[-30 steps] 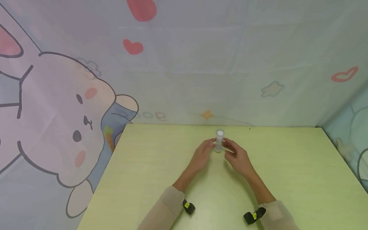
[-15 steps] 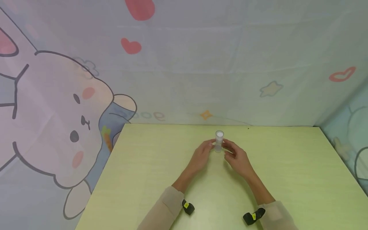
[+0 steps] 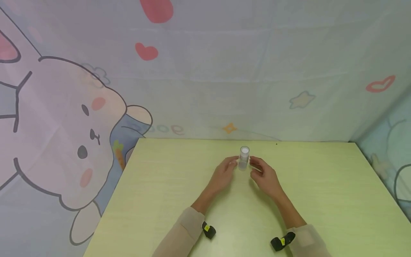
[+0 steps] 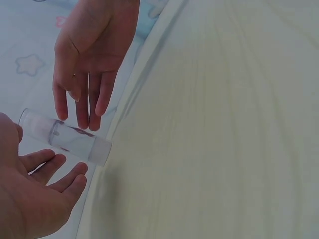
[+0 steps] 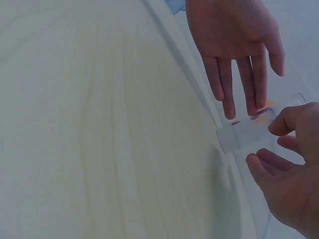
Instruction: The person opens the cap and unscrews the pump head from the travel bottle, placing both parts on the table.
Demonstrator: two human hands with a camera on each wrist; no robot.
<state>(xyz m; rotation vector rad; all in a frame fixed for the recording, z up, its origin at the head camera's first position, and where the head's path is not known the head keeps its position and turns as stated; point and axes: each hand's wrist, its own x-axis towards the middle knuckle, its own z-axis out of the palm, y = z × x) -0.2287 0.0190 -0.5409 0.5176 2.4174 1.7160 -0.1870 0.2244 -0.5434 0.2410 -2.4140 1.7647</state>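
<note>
A clear cylindrical bottle [image 3: 244,159] with a whitish top stands upright near the far side of the table. My left hand [image 3: 222,175] is at its left side, fingers extended and loosely bent. On the right, my right hand [image 3: 266,179] faces it with relaxed fingers. The left wrist view shows the bottle [image 4: 72,139] between both hands, its wall see-through with small dark reddish marks. Fingertips of each hand lie very close to the bottle; whether any touch it I cannot tell. Neither hand is wrapped round it. The right wrist view partly hides the bottle [image 5: 244,133] behind the right thumb.
The pale yellow-green table [image 3: 167,200] ends at the back against a printed cloth [image 3: 205,71] with hearts and a rabbit. Black wrist devices [image 3: 209,231] sit at both cuffs. A tiny dark speck [image 3: 276,144] lies near the table's back edge.
Both hands' fingertips have eased slightly apart from the bottle's sides. The bottle stands in about the same spot. The head view has shifted a little.
</note>
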